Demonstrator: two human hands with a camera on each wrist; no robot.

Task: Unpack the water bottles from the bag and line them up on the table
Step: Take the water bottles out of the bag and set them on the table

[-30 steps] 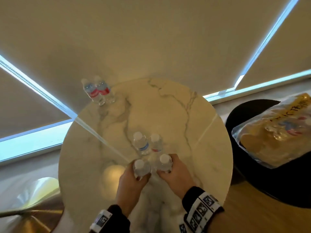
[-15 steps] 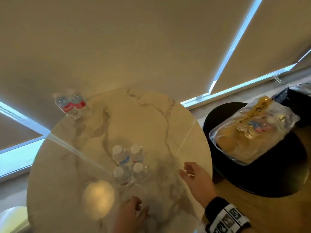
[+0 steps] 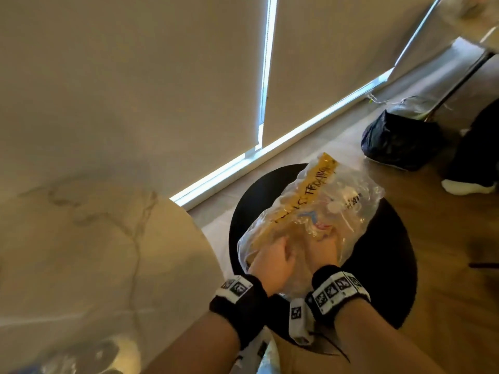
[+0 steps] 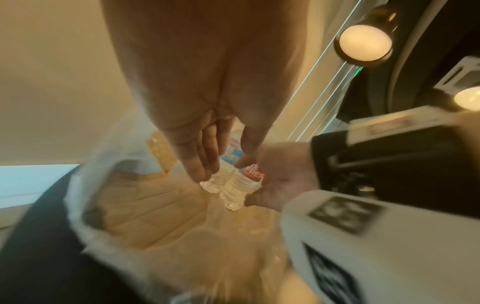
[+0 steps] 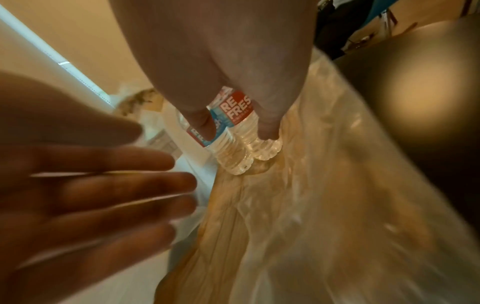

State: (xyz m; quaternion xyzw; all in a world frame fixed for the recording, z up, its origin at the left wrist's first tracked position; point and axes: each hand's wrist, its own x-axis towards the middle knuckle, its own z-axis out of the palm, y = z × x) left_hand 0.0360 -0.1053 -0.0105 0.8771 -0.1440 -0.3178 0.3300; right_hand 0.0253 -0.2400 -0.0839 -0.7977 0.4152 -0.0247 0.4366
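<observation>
**Both hands in the bag on the black stool**

We see the marble worktop (image 3: 89, 255) at the left of the head view, its right edge just beside a round black stool (image 3: 383, 268). On the stool lies the clear plastic bag (image 3: 348, 201), with a yellow strip bearing handwriting along its far side. Past the stool's far edge a dark bag (image 3: 399, 141) sits on the floor.

Our left hand (image 3: 272, 263) reaches into the bag's near mouth; its fingers (image 4: 205, 156) are straight and lie against a blue-labelled bottle (image 4: 230, 157). Our right hand (image 3: 328, 248) is in the bag beside it, thumb and fingers (image 5: 270, 125) wrapped round two bottles at once, the blue-labelled one and a red-labelled bottle (image 5: 237, 109). Both bottles lie side by side inside the bag, bases toward its mouth.
</observation>
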